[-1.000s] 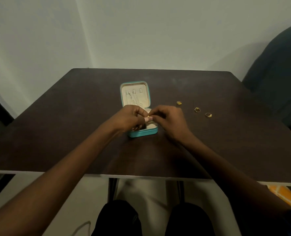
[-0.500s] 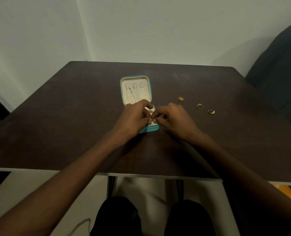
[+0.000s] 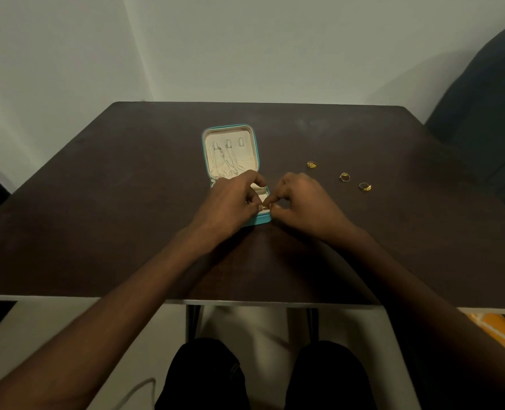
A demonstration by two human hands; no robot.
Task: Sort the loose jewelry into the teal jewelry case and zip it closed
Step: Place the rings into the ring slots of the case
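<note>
- A small gold piece (image 3: 263, 206) sat pinched between the fingertips of both hands, low over the near half of the teal jewelry case (image 3: 257, 219); too small to say what kind of piece it was.
- The left hand (image 3: 230, 202) had its fingers curled, thumb and fingertips pinching the gold piece from its own side, the hand covering most of the case's near half.
- The right hand (image 3: 303, 202) was curled too, thumb and forefinger meeting the left hand's fingertips on the same piece, just beside the case's right edge.
- The case lay open on the dark table (image 3: 97, 208), its cream-lined lid (image 3: 230, 149) flat beyond the hands, with thin silver chains (image 3: 224, 164) hanging from tabs in it.
- Three gold rings (image 3: 344, 177) lay loose on the table in a slanting row beyond and to the right of the right hand, apart from each other; the nearest to the case (image 3: 312, 164) was furthest from the person.
- A dark blue chair (image 3: 482, 113) stood past the table's far right corner.
</note>
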